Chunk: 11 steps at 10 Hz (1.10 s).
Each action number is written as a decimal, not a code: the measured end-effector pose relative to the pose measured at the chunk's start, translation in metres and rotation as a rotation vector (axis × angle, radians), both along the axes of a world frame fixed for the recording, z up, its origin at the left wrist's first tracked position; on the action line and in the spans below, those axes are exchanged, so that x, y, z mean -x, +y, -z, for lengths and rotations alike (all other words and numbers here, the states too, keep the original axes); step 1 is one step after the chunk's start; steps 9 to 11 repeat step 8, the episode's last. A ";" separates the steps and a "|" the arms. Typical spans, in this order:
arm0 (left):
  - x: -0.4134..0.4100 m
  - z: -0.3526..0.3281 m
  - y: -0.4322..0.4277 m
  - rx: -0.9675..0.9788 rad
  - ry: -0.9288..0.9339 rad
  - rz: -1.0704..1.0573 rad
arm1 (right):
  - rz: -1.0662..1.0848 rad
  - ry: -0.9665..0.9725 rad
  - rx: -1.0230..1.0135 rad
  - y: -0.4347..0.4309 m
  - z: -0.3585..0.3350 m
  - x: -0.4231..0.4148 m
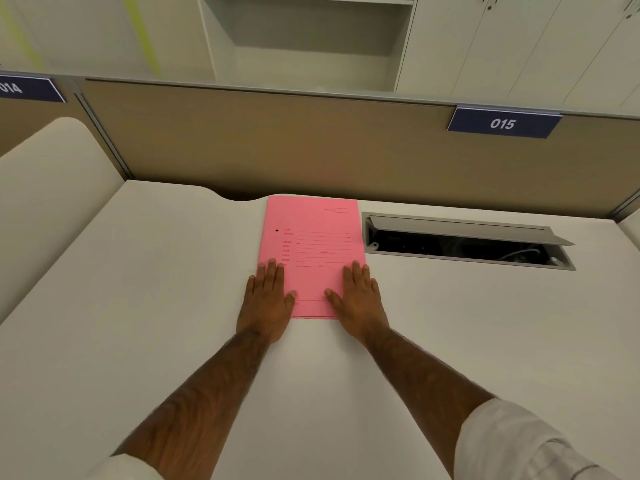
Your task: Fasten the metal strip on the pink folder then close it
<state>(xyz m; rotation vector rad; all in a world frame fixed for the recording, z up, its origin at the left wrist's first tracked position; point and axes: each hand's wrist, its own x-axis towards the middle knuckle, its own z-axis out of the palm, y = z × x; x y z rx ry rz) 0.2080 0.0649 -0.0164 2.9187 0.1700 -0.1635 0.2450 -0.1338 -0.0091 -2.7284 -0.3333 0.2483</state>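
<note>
The pink folder (313, 244) lies shut and flat on the white desk (156, 289), its printed front cover facing up and a small dark hole near its left edge. My left hand (268, 299) rests flat, palm down, on the folder's near left corner. My right hand (358, 297) rests flat on its near right corner. Both hands have the fingers stretched out and grip nothing. The metal strip is hidden inside the folder.
An open cable hatch (467, 242) with wires inside is set in the desk just right of the folder. A tan partition (277, 143) with a blue "015" label (503, 123) runs along the back. Cabinets stand behind it.
</note>
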 end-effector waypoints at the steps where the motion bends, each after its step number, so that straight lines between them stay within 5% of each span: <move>1: -0.001 0.010 0.004 -0.037 -0.012 0.018 | -0.062 -0.029 0.098 -0.001 0.011 0.002; 6: 0.000 0.017 0.005 -0.021 -0.109 0.052 | -0.078 -0.035 0.158 -0.006 0.013 0.009; 8: -0.024 -0.030 0.007 -0.078 -0.284 0.070 | 0.016 -0.295 0.157 -0.016 -0.026 -0.002; 11: -0.024 -0.030 0.007 -0.078 -0.284 0.070 | 0.016 -0.295 0.157 -0.016 -0.026 -0.002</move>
